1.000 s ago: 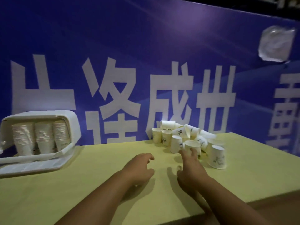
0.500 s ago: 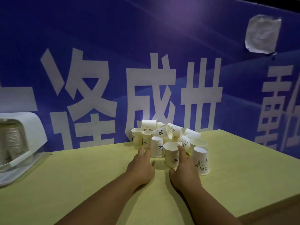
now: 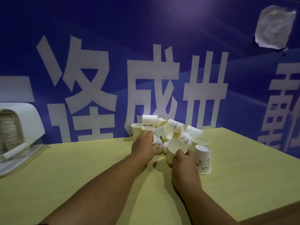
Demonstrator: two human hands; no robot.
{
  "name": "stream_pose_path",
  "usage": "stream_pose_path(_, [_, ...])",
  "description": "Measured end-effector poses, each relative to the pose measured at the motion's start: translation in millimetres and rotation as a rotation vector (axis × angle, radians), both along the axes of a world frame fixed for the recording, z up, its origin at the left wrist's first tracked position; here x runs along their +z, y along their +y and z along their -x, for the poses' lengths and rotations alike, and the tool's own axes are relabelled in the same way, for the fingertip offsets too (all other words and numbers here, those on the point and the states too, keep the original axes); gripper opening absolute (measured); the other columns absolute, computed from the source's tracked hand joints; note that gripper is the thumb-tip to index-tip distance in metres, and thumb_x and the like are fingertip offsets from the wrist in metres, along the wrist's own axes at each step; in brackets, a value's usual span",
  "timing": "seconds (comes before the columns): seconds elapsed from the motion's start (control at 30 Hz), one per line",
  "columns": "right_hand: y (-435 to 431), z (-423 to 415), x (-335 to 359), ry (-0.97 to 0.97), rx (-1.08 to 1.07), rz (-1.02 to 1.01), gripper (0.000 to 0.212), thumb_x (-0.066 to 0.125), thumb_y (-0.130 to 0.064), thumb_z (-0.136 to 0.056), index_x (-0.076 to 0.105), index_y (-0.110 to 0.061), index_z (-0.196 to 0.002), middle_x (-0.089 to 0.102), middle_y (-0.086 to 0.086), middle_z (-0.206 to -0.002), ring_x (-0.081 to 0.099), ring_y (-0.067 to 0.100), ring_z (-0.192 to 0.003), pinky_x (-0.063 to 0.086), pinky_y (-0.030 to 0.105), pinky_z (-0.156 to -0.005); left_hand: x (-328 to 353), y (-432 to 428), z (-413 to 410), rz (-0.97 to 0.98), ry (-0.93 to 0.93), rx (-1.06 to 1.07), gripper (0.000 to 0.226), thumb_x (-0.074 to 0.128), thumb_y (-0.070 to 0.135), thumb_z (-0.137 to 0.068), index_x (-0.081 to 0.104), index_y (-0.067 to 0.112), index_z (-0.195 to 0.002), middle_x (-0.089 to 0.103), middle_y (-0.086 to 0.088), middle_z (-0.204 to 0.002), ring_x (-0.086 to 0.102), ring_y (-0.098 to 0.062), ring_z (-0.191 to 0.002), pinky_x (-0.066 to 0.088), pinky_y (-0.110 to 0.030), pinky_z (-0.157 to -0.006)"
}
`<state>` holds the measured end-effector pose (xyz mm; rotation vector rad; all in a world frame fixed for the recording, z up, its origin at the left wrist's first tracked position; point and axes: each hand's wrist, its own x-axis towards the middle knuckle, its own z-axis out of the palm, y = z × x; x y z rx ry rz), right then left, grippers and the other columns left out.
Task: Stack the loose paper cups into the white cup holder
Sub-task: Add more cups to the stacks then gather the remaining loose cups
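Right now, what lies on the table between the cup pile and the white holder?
Head view shows only bare yellow table between holder and cup pile.

I see small white paper cups with black cartoon prints (image 3: 174,126) heaped together: some upright, some on their sides, one upside down (image 3: 203,159) at the near right. The white plastic cup holder (image 3: 32,124) sits well apart to the left, with nested cup stacks (image 3: 8,132) inside.
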<state>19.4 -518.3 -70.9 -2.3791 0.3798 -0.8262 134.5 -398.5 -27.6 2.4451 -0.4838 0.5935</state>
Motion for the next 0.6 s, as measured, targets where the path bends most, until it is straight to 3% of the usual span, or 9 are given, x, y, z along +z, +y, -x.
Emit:
stream_pose_path(0.13, [-0.2,4.3,3.2,-0.013,0.003,0.026,0.012,0.040,-0.022,-0.101,0.050,-0.022,-0.094,0.041,0.000,-0.111,0.052,0.022,-0.085,0.046,0.036,-0.069,3.8,32.2,22.3,0.080,0.054,0.011,0.057,0.077,0.039,-0.085,0.038,0.031,-0.126,0.050,0.008,-0.121,0.057,-0.017,-0.103,0.053,-0.029,-0.080])
stream_pose_path(0.23, [-0.1,7.2,5.4,-0.016,0.006,0.067,0.018,0.042,-0.028,-0.102,0.059,-0.020,-0.105,0.048,0.003,-0.116,0.052,0.020,-0.096,0.052,0.038,-0.079,3.6,72.3,38.8,0.084,0.093,0.012,0.075,0.083,0.034,-0.076,0.038,0.032,-0.136,0.043,0.006,-0.126,0.056,-0.019,-0.107,0.052,-0.029,-0.082])
stream_pose_path(0.33, [8.2,11.0,8.5,0.012,0.061,0.134,0.024,0.046,-0.030,-0.102,0.064,-0.023,-0.117,0.053,0.003,-0.125,0.049,0.015,-0.101,0.049,0.034,-0.083,4.3,121.7,52.8,0.106,0.169,0.043,0.062,0.085,0.028,-0.069,0.050,0.030,-0.120,0.041,0.005,-0.118,0.053,-0.016,-0.099,0.053,-0.028,-0.078])
stream_pose_path(0.47, [35.5,7.8,12.5,0.024,0.154,0.117,0.024,0.052,-0.028,-0.101,0.066,-0.024,-0.120,0.057,0.002,-0.133,0.053,0.021,-0.115,0.049,0.037,-0.092,4.7,187.4,69.0,0.155,0.212,0.122,0.061,0.090,0.026,-0.062,0.041,0.029,-0.097,0.047,0.006,-0.106,0.053,-0.013,-0.092,0.044,-0.021,-0.059])
stream_pose_path(0.6, [91.8,-6.2,17.0,-0.009,0.292,0.075,0.023,0.051,-0.025,-0.102,0.068,-0.018,-0.115,0.061,0.005,-0.119,0.053,0.017,-0.099,0.046,0.034,-0.085,3.4,241.0,81.3,0.221,0.250,0.182,0.060,0.089,0.028,-0.062,0.035,0.027,-0.090,0.054,0.003,-0.096,0.056,-0.014,-0.084,0.041,-0.024,-0.053])
